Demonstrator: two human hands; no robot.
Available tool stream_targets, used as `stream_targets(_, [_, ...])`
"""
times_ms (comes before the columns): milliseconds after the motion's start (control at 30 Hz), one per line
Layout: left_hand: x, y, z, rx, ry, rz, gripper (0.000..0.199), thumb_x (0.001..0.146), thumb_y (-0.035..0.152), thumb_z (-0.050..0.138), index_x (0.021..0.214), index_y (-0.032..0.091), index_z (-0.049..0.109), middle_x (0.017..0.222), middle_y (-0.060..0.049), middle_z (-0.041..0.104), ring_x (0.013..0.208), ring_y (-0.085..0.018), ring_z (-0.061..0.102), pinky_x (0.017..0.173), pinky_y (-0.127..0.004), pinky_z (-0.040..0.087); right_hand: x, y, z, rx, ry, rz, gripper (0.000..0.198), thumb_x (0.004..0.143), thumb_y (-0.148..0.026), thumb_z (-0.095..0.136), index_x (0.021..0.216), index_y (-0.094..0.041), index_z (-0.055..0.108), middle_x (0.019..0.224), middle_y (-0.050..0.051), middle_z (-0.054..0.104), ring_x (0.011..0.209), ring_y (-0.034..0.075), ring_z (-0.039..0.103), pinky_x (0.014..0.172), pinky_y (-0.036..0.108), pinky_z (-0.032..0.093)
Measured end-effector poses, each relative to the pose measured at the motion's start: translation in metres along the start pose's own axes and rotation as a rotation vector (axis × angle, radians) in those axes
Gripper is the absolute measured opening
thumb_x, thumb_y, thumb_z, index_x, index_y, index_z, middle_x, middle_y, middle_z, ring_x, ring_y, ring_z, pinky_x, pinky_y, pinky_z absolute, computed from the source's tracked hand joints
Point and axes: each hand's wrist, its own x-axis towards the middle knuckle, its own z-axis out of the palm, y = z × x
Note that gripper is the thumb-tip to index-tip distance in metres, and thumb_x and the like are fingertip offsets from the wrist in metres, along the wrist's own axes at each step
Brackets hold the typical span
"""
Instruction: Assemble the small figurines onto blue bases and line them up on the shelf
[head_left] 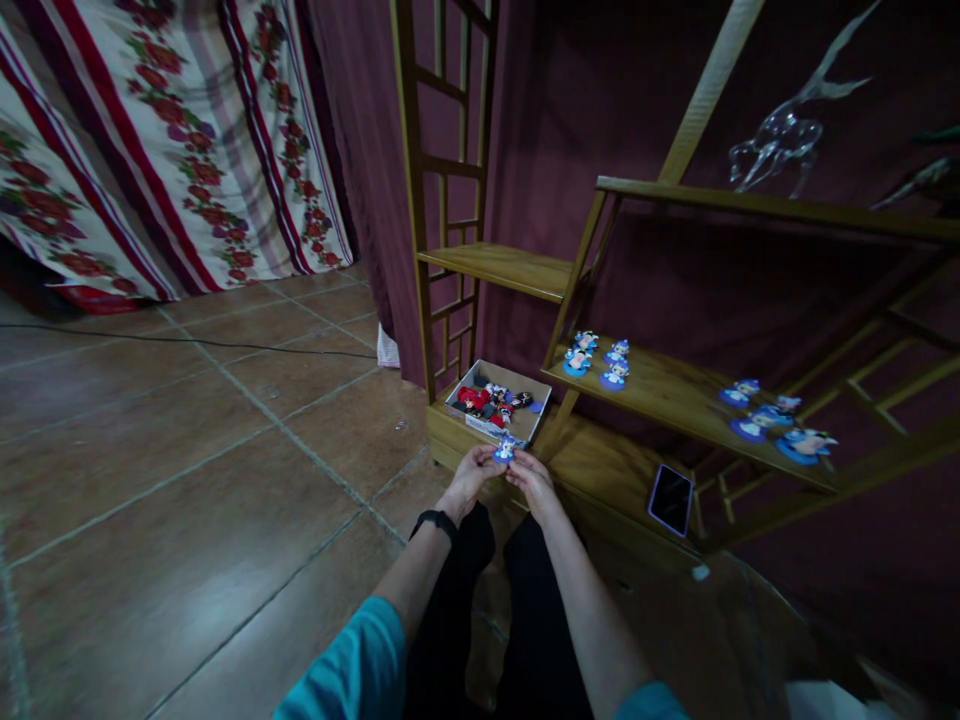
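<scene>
Figurine (505,450) at lower centre of the frame, pinched between fingertips of both left hand (474,474) and right hand (532,476). Seemingly midway: eight similar figurines (615,375) standing in two clusters on the shelf (667,387) right of centre; toys (474,400) left heaped in the box (517,376). Base downward, long axis roughly upright; facing too small to tell.

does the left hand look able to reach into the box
Probably yes: the open-topped box lies just beyond the left hand, though that hand holds a small figurine with the right hand.
</scene>
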Motion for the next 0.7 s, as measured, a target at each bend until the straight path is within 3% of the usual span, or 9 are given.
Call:
stream_targets(500, [-0.0002, 0.0033, 0.0014, 0.004, 0.019, -0.064, 0.041, 0.051, 0.013, 0.077, 0.089, 0.012, 0.062, 0.079, -0.007, 0.066, 0.072, -0.014, 0.061, 0.073, -0.027, 0.044, -0.0022, -0.0027, 0.0013, -0.012, 0.003, -0.021, 0.041, 0.056, -0.027, 0.072, 0.095, -0.021, 0.061, 0.087, 0.002, 0.065, 0.068, 0.012, 0.059, 0.064, 0.025, 0.046])
stream_targets(700, [-0.0003, 0.0038, 0.0005, 0.003, -0.042, -0.053, 0.036, 0.054, 0.015, 0.076, 0.089, 0.013, 0.064, 0.083, -0.007, 0.067, 0.074, -0.013, 0.061, 0.074, -0.025, 0.043, -0.0040, -0.0041, 0.0025, -0.006, 0.004, -0.036, 0.036, 0.057, -0.027, 0.072, 0.091, -0.022, 0.061, 0.085, 0.001, 0.064, 0.070, 0.012, 0.059, 0.064, 0.024, 0.046])
